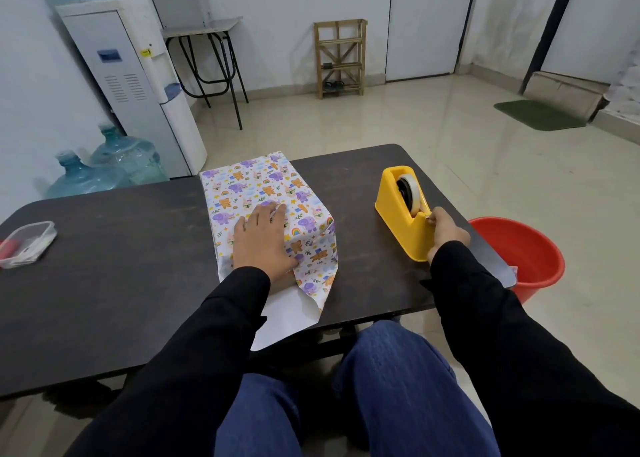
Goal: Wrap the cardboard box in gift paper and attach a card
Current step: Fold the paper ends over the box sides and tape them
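Left grip [263,240] flat on gift paper [249,183]

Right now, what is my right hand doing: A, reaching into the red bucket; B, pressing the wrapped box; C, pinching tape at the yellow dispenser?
C: the right hand pinches the tape end at the yellow tape dispenser; the left hand presses the gift-wrapped box.

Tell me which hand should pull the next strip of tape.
Right. The right hand seems to pinch the tape at the cutter of the yellow dispenser, while the left hand presses flat on the gift paper, holding the fold down.
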